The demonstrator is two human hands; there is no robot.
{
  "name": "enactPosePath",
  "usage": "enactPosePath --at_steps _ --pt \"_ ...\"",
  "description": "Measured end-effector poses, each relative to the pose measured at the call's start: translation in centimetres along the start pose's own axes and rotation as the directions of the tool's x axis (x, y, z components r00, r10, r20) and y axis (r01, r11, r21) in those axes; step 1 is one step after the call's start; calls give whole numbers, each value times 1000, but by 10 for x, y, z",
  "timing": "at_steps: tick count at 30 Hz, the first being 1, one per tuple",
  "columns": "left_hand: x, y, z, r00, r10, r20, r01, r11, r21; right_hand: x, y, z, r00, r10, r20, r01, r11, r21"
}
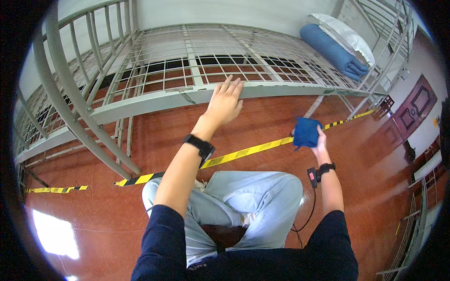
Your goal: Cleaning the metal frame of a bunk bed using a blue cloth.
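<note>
My left hand [225, 100] rests with its fingers on the front rail [277, 89] of a grey metal bed frame, its palm down and nothing held in it. Off to the right, above the floor, my right hand [319, 142] grips a folded blue cloth [306, 132], the thumb along its right side. Behind the rail spreads the wire mesh base [225, 65] of the bed. Both wrists wear black straps; a cable hangs from the small device on the right one.
A rolled blue mat [328, 52] and a white pillow [351, 37] lie at the bed's right end. Curved metal posts [66, 80] stand at the left. Yellow-and-black tape [249, 151] crosses the red-brown floor [105, 214]. More metal frames are at the right, near a dark red door [416, 107].
</note>
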State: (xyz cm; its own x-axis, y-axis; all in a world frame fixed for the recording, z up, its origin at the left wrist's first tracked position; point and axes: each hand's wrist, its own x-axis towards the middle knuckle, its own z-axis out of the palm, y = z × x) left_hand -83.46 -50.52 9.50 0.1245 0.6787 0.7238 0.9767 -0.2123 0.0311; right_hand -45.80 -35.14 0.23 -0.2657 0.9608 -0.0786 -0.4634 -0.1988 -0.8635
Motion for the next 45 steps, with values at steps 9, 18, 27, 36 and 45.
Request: enactPosePath --at_steps 9,18,27,36,45 --pt "-123 -13 -21 938 -156 310 290 843 -453 -161 -25 -114 956 -137 -258 211 934 286" --pt "-202 -52 -73 721 -296 627 607 705 -366 -265 -27 -101 957 -199 -211 269 881 390" --pt "-272 -84 -87 444 -655 612 874 165 -458 -294 -4 -122 959 -214 -184 269 894 359" --pt "-441 -185 75 244 -422 873 966 185 -181 -276 71 -206 846 -87 -526 238 944 228" --pt "-477 -99 112 112 -639 761 955 280 94 -260 97 -355 602 113 -790 -337 933 -124"
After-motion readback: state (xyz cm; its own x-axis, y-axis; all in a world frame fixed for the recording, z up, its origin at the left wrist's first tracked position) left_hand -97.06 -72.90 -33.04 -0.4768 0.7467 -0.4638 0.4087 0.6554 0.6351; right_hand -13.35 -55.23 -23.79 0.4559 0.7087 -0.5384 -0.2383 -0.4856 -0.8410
